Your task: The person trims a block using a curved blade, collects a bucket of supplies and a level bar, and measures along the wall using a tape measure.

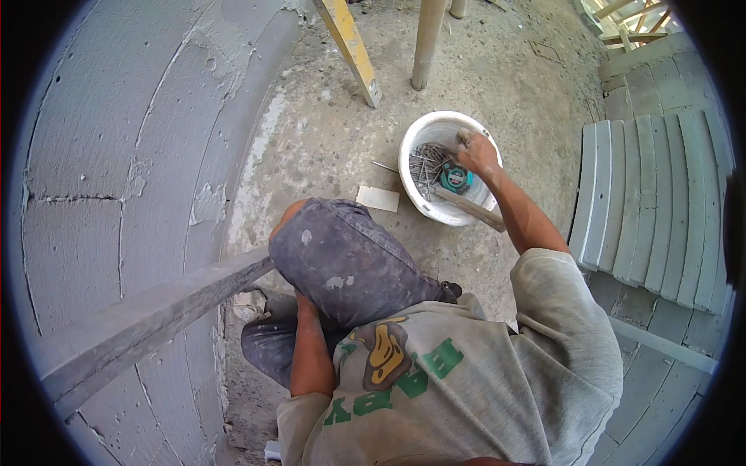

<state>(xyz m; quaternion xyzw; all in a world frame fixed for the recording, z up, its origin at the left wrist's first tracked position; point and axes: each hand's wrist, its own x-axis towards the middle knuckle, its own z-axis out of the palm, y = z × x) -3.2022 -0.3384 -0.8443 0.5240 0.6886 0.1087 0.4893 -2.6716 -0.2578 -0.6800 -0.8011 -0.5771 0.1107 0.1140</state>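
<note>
A white bucket stands on the concrete floor in front of my knee. Inside it lie many long nails, a teal and black tape measure and a wooden handle that leans out over the near right rim. My right hand is at the bucket's upper right side with its fingers curled; whatever they grip is too small to make out. My left forearm runs down behind my bent knee, which hides the left hand and its fingers.
A pale flat piece and a single nail lie left of the bucket. Beyond stand a yellow level-like bar and a wooden post. Grey block wall and a slanting beam are at left; stacked grey panels at right.
</note>
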